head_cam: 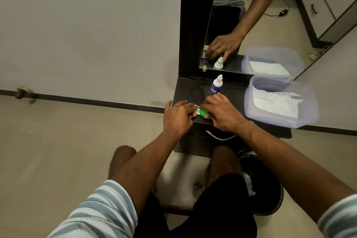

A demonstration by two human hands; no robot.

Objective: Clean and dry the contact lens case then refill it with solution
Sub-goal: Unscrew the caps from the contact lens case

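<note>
While both hands met at the front edge of the dark dresser top (228,100), the step in hand looked to be working the caps of the contact lens case (201,112), which lay flat there between them. The left hand (178,117) had its fingertips curled onto the white cap at the case's left end, and the right hand (222,113) pinched round the green cap (203,112) beside it. To do this well, one hand should pin the case to the top and the other turn a single cap, so the light case did not skid off the near edge (whether the caps were being loosened or tightened I could not tell, and the wells were hidden). Just behind the right hand stood the solution bottle (216,85), upright and capped, its fill level unreadable. Further right sat a clear plastic tub (278,120) holding white tissues, and beyond it the mirror (270,25).
</note>
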